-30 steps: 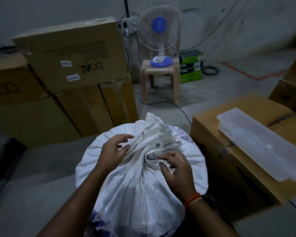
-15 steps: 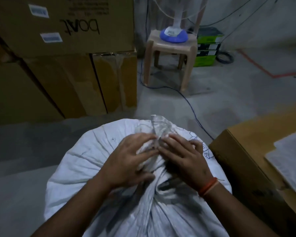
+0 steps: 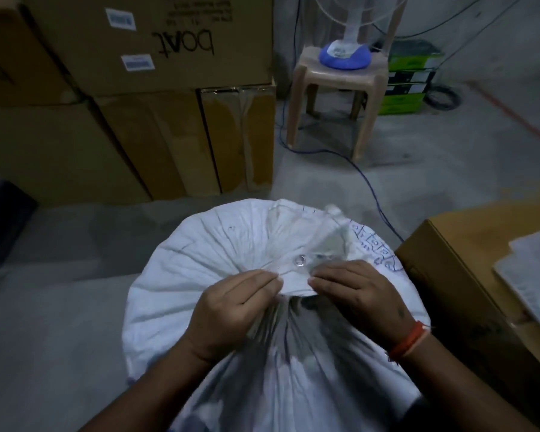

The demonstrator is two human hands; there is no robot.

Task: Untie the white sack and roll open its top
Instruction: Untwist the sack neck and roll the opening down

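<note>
Sack (image 3: 206, 275) upright, gathered neck (image 3: 296, 285) pointing upward.

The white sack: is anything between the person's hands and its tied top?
Nothing visible. The left hand and right hand already pinch the gathered neck of the white sack. The cardboard box sits off to the right.

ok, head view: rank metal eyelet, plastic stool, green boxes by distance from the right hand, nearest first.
1. Metal eyelet: on the sack's gathered top, just beyond the right hand, slightly to its left.
2. Plastic stool: far ahead on the floor, carrying the fan base.
3. Green boxes: behind the stool, on its right, by the wall.
</note>
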